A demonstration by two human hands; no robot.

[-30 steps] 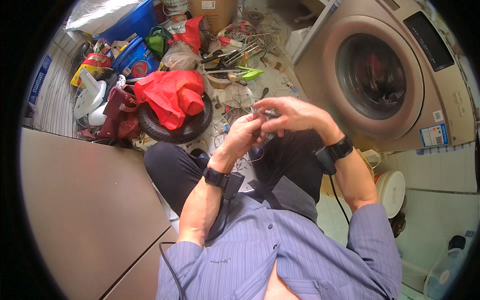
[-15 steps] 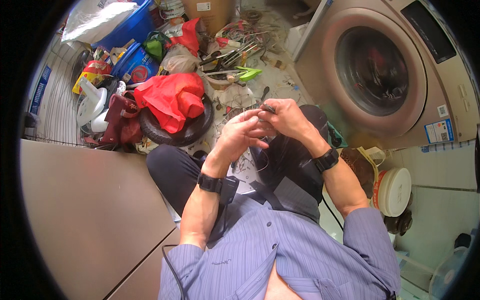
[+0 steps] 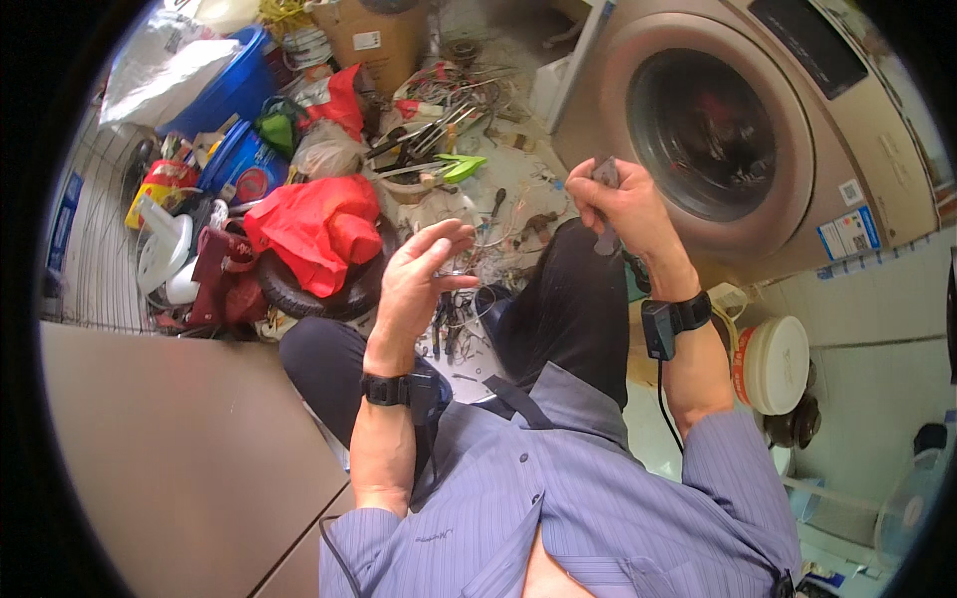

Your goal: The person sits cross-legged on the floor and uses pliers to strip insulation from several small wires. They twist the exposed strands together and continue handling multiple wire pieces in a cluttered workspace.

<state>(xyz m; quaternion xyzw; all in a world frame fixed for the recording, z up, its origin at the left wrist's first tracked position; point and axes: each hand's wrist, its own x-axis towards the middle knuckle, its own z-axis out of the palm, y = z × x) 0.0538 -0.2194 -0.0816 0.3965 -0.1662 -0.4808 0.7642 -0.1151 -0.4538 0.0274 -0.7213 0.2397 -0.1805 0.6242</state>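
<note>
My right hand [image 3: 620, 204] is raised in front of the washing machine, closed round a flat grey metal piece [image 3: 605, 241]. One end of the piece sticks out above the fingers and the other below; its exact kind is unclear. My left hand [image 3: 414, 279] is held up over the floor, thumb and fingers apart. Nothing can be made out for sure in it. Beneath and between the hands lies a tangle of thin wires [image 3: 469, 319] with small dark tools.
The washing machine [image 3: 588, 130] stands at right, a lidded white bucket [image 3: 783, 364] below it. To the left, a red cloth bag [image 3: 319, 231] lies on a black tyre [image 3: 289, 294], beside blue tubs [image 3: 239, 164]. Screwdrivers [image 3: 434, 130] and a green clamp [image 3: 462, 167] lie beyond.
My hands were together and have moved apart. The right went right and up with the grey metal piece; the left went left, its fingers spreading. The whole view shifted slightly.
</note>
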